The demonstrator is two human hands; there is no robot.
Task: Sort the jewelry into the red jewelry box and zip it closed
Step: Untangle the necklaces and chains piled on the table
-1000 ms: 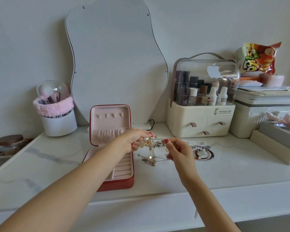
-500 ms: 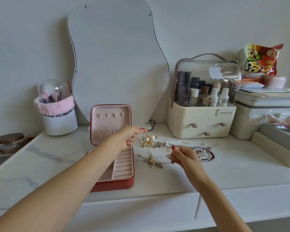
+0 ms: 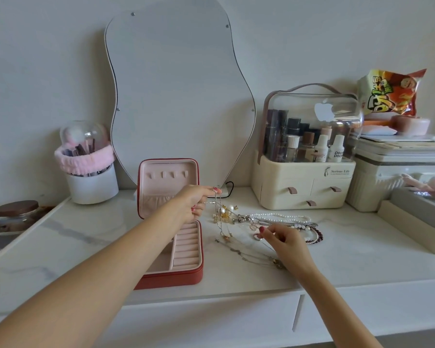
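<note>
Jewelry point(image 3: 266, 222) lies in a tangle on the white surface point(image 3: 362, 247), just right of the red jewelry box point(image 3: 176, 247), which stands open with its pink-lined lid upright. The left hand point(image 3: 196, 202), above the box's right edge, pinches a thin chain point(image 3: 217, 209) between thumb and fingertips, so it hangs down into the gold and pearl pieces of the pile. The right hand point(image 3: 284, 242), well right of the box, has its fingers curled and pinches another fine chain at the near side of the pile, close to a small ring point(image 3: 258, 236). A pearl strand point(image 3: 281, 217) and a dark red bead bracelet point(image 3: 317, 238) lie farther right of the box. Behind the box a wavy mirror point(image 3: 176, 96) leans on the wall.
</note>
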